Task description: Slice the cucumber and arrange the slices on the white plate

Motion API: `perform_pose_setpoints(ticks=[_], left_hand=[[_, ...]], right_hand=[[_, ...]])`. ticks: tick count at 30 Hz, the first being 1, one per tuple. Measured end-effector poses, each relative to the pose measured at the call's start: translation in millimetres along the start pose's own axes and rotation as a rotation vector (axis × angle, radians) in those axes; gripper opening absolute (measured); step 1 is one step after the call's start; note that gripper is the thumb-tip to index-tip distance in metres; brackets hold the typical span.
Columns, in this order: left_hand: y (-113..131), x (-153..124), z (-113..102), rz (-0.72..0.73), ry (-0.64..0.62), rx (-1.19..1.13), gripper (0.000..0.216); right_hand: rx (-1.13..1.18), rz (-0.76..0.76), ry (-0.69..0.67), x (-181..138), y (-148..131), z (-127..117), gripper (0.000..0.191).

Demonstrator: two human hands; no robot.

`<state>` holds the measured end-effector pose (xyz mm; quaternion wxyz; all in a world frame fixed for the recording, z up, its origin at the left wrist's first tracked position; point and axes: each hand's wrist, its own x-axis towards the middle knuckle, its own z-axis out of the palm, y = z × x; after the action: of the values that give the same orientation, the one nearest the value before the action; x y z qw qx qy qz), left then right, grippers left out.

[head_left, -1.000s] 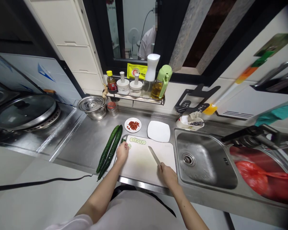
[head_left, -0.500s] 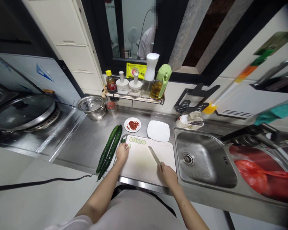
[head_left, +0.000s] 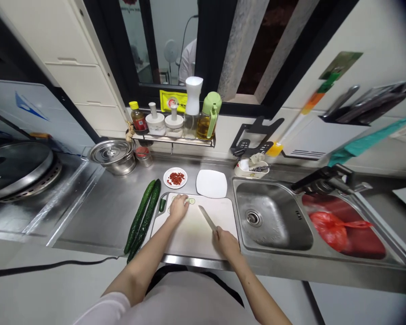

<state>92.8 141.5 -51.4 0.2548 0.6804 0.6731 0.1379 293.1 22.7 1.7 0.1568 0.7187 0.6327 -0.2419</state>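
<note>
My left hand [head_left: 179,208] is over the upper left of the white cutting board [head_left: 196,234], fingers bent down onto a row of thin cucumber slices and covering most of them. One cucumber slice [head_left: 192,201] shows just right of the fingertips. A short cucumber end piece [head_left: 162,205] lies at the board's top left corner. In my right hand [head_left: 227,243] is a kitchen knife [head_left: 207,218], gripped by its handle, blade pointing up and left over the board. Two whole cucumbers [head_left: 145,216] lie side by side left of the board.
Behind the board stand a small plate of chopped red chili [head_left: 166,180] and a white square plate [head_left: 211,183]. A sink [head_left: 274,216] borders the board on the right. A lidded steel pot [head_left: 117,158] is at the back left. A rack [head_left: 189,141] holds seasoning bottles.
My left hand has moved right and up from the board's left edge onto the row of slices. The knife stays in my right hand. The view has turned to the right.
</note>
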Motion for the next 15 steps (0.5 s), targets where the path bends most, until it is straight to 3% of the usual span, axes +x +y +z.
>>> perform_pose_setpoints(ticks=[6, 15], left_hand=[[13.1, 16.7, 11.0, 0.037, -0.106, 0.129, 0.033], [21.0, 21.9, 10.6, 0.074, -0.093, 0.15, 0.017]], right_hand=[[0.02, -0.004, 0.023, 1.9, 2.0, 5.0, 0.036], [0.022, -0.017, 0.029, 1.9, 5.0, 5.9, 0.034]])
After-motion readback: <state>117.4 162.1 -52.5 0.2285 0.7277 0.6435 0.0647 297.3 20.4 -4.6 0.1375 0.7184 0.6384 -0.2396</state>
